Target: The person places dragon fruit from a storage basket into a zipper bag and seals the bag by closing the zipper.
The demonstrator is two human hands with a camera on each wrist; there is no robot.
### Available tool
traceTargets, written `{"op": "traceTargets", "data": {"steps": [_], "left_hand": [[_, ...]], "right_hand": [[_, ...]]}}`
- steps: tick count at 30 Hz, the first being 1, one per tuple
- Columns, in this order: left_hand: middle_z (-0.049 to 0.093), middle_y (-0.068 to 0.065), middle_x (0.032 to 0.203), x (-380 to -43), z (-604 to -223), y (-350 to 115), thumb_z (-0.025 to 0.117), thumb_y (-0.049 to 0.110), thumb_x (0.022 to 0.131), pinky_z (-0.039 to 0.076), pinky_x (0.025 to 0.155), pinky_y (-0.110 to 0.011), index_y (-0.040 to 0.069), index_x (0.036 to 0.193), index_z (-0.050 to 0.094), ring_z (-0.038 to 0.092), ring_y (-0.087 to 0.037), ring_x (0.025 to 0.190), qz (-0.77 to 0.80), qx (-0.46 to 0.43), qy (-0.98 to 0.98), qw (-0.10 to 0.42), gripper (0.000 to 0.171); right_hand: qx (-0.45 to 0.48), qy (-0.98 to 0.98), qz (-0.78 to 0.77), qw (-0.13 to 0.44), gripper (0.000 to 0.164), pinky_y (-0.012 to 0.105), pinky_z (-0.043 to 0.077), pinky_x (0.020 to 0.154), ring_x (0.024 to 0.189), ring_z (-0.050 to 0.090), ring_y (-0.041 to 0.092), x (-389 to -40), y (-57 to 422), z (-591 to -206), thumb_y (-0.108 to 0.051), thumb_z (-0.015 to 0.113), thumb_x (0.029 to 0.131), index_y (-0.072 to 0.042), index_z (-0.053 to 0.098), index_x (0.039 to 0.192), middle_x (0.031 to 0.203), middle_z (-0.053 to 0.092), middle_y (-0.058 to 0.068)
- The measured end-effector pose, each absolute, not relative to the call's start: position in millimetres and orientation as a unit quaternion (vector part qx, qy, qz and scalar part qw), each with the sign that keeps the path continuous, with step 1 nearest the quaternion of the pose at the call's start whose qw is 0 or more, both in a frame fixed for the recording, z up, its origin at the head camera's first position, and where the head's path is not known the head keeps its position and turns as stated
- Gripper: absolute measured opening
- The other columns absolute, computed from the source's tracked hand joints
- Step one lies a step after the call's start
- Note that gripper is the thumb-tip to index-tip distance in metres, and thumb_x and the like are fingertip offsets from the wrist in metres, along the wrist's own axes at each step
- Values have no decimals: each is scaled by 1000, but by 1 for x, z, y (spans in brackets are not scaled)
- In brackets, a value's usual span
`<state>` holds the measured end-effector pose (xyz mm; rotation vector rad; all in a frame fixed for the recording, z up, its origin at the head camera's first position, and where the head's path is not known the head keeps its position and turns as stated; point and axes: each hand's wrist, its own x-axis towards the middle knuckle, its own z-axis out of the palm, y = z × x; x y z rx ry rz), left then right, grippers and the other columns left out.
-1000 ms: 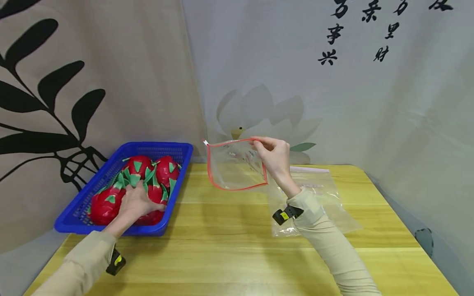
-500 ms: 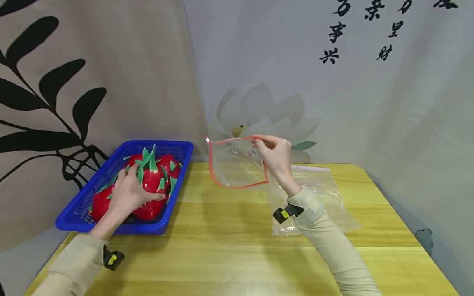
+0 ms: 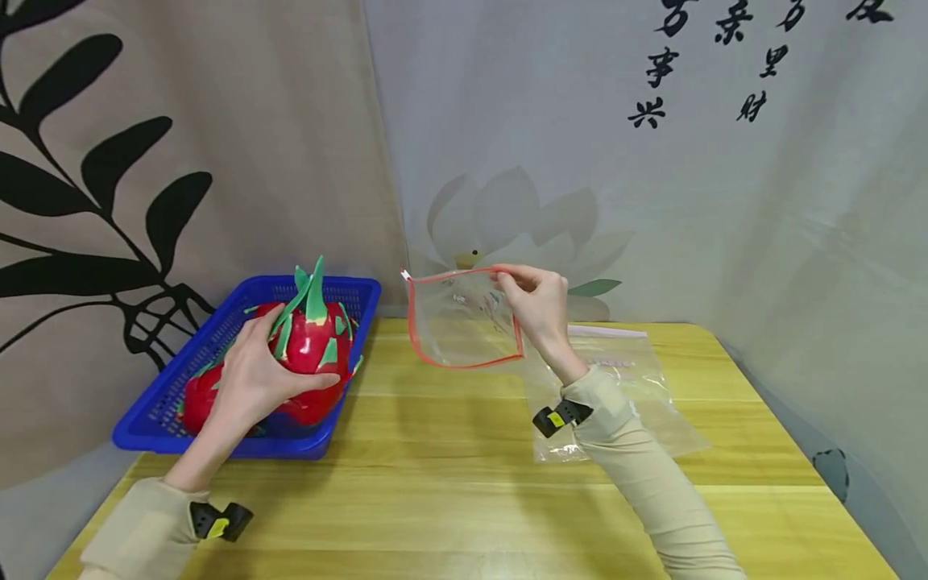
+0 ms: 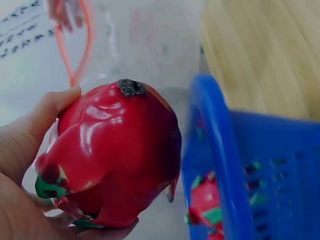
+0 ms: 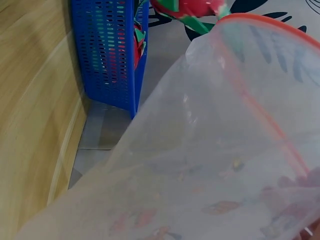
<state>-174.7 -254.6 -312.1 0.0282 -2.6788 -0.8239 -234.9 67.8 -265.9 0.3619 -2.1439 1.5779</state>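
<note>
My left hand [image 3: 254,374] grips a red dragon fruit [image 3: 308,342] with green leaf tips, fingers round its far side and thumb along the near side. In the left wrist view, the dark stub on its end shows, and it is above the rim of the blue basket [image 4: 212,100]. My right hand [image 3: 540,310] pinches the upper corner of a clear zip bag [image 3: 464,326] with orange-red edging. The bag hangs open-mouthed above the table, and its film fills much of the right wrist view.
More red dragon fruit [image 3: 199,399] lie in the basket at the table's left. Beneath my right forearm a clear plastic bag [image 3: 652,403] lies flat on the wooden table [image 3: 435,499]. A printed curtain [image 3: 290,161] hangs behind.
My left hand has lifted a dragon fruit up from among the others in the basket, turning so its leaves point upward. My right hand and the bag have hardly moved.
</note>
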Motion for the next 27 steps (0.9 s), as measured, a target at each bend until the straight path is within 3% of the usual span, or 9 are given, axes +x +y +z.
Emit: {"op": "traceTargets", "data": {"steps": [7, 17, 23, 27], "left_hand": [[37, -27, 141, -170, -305, -240, 83, 46, 67, 44, 88, -66, 7, 150, 23, 40, -49, 123, -345, -9, -928, 144, 110], [32, -22, 149, -163, -293, -226, 80, 45, 72, 51, 89, -57, 18, 154, 9, 37, -46, 130, -446, -9, -894, 44, 111], [32, -21, 147, -159, -289, -217, 80, 39, 73, 56, 84, -48, 22, 153, 10, 36, -45, 130, -501, -7, -865, -5, 108], [33, -19, 146, -159, -290, -212, 82, 36, 71, 56, 84, -49, 22, 153, 14, 38, -44, 130, -503, -18, -864, 3, 107]], "right_hand": [[135, -772, 575, 236, 20, 12, 36, 47, 86, 72, 30, -260, 73, -288, -10, 60, 91, 0, 73, 101, 95, 73, 19], [151, -769, 567, 255, 19, 13, 41, 49, 82, 73, 24, -265, 72, -292, -13, 59, 91, -7, 76, 98, 91, 75, 14], [152, -772, 559, 262, 20, 13, 43, 53, 80, 73, 25, -265, 68, -292, -11, 59, 89, -5, 75, 98, 90, 75, 14], [158, -771, 556, 266, 20, 12, 44, 54, 80, 73, 26, -265, 65, -292, -11, 59, 89, -5, 75, 97, 89, 75, 14]]}}
